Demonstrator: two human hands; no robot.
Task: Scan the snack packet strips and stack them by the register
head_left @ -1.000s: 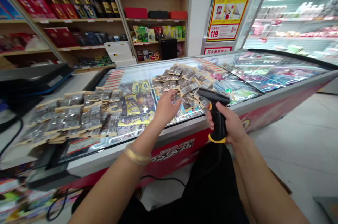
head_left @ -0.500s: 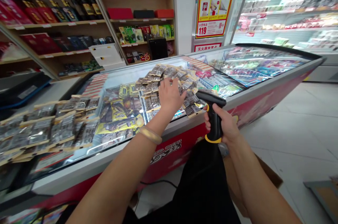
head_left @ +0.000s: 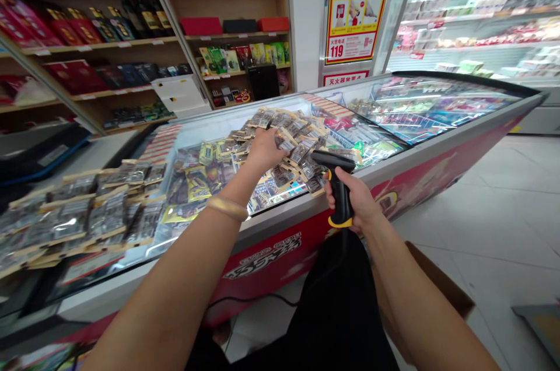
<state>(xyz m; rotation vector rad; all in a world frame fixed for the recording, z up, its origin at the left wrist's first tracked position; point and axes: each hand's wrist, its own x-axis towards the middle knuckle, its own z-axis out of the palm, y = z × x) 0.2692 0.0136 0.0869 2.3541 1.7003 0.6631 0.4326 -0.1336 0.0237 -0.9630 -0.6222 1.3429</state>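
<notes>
My left hand (head_left: 265,150), with a gold bangle on its wrist, is at the front left of a heap of small brown-edged packets (head_left: 300,132) on the freezer's glass top. Its fingers are bent around a packet (head_left: 284,142) at the heap. A black and yellow barcode scanner (head_left: 341,199) is upright in my right hand (head_left: 359,199), its head over the heap's front right edge. Farther left lies a second spread of similar packets (head_left: 70,216).
The chest freezer (head_left: 262,216) runs across the view, with yellow packs (head_left: 196,184) beneath its glass. Shelves (head_left: 231,35) stand behind it. An open cardboard box (head_left: 437,283) is on the floor beside my right forearm. A black cable (head_left: 258,296) hangs low.
My left hand has moved left and closed around a packet at the heap. The scanner in my right hand has shifted left, nearer the heap.
</notes>
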